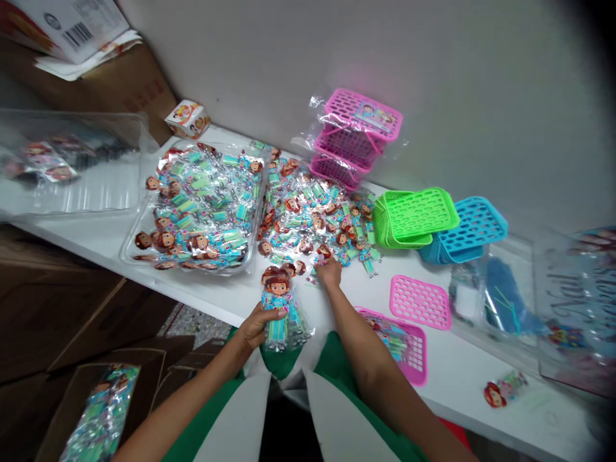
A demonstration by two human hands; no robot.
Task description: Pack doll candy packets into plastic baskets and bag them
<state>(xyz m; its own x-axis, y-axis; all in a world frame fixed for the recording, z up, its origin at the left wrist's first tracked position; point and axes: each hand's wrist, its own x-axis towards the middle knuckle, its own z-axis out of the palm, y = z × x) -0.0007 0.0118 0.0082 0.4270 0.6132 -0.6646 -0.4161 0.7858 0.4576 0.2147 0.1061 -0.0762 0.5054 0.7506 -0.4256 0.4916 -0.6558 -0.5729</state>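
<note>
My left hand [256,325] is closed around a stack of clear-wrapped doll-figure packets [279,308], held upright at the white table's front edge [216,301]. My right hand [330,271] reaches into the loose pile of the same packets [312,218] on the table, fingers pinched on one packet [323,253] at the pile's near edge. A pink basket [409,350] holding a few packets stands just right of my right forearm.
A clear tray [139,237] full of packets sits left of the pile. Bagged pink baskets [356,131], green lids [416,215], blue baskets [474,228] and a pink lid [420,300] lie to the right. A carton with packets [99,414] stands on the floor.
</note>
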